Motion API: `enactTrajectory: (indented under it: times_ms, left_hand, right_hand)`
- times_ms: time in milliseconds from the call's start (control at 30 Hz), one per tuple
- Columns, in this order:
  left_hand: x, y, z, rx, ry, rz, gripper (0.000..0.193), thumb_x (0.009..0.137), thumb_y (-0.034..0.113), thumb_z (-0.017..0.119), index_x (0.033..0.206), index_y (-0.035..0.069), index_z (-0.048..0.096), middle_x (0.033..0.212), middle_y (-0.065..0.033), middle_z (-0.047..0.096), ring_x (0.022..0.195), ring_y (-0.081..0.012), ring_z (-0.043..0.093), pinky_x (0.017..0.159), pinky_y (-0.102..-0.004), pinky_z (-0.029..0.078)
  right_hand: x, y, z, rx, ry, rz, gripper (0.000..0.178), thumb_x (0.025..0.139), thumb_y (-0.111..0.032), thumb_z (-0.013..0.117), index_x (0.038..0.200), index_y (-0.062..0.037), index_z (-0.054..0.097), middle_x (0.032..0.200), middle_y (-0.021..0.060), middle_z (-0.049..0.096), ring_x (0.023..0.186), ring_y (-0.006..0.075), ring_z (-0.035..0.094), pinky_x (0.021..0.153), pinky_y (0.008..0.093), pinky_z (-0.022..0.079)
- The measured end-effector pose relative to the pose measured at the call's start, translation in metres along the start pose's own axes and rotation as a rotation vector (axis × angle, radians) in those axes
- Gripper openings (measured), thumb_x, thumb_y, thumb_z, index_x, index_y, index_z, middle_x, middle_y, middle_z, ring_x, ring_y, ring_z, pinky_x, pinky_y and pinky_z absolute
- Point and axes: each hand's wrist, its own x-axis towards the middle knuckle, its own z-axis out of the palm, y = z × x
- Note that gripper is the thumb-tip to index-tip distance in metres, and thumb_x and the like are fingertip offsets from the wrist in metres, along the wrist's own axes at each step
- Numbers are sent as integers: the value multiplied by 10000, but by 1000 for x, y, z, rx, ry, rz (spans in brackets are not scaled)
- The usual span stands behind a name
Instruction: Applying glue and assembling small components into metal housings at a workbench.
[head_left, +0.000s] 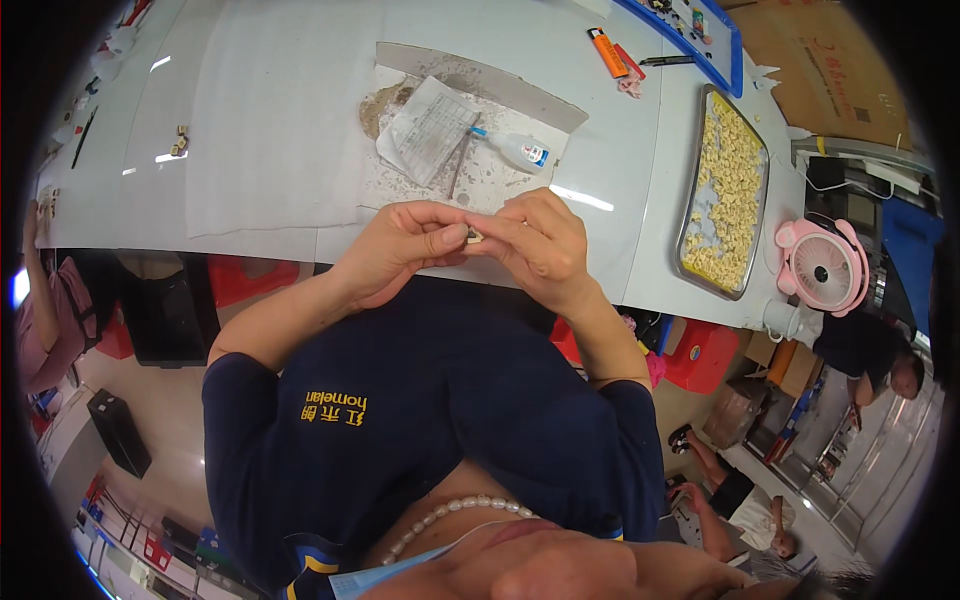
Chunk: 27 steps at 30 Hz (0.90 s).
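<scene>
At the table's near edge, my left hand and my right hand meet, both closed. Between their fingertips they pinch a small cream-and-dark piece, mostly covered by the fingers. Just beyond them lies a shallow, stained cardboard tray. In it are a printed paper sheet, a clear squeeze bottle with a blue tip, lying on its side, and a thin dark stick.
A metal tray of many small cream pieces stands right, near a pink fan. Farther back lie an orange lighter, a black pen and a blue tray. Small pieces sit left. Other people are around the room.
</scene>
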Motion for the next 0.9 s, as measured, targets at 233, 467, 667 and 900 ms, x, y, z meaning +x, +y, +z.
enactTrajectory:
  times_ms: [233,467,667,900]
  left_hand:
    - [2,12,-7,268,-229,58,201,773,54,679,960,13,617,898,-25,623,878,-91,573,814,-231,454]
    - [7,38,9,608,-366,142,161,731,68,722,861,14,645,844,-19,631,812,-76,567,778,-219,442]
    - [8,35,11,587,-306,41,191,729,85,727,881,11,637,863,-21,624,846,-88,556,830,-240,425]
    - [4,22,15,463,-308,147,228,793,117,674,982,17,596,958,-34,586,903,-93,526,838,-244,404]
  right_hand:
    - [-1,-3,-1,239,38,-6,330,579,-138,761,884,-68,654,853,31,633,792,226,583,664,299,483]
    - [7,-8,-16,227,-1,-157,307,612,-178,757,860,-46,633,882,30,635,816,227,581,649,290,492]
    - [6,-10,-15,279,7,-141,316,581,-137,783,848,-38,647,877,45,649,798,223,597,665,298,489]
    - [-2,-6,-10,400,75,-34,335,605,-147,777,895,-56,634,925,57,626,806,216,584,663,292,489]
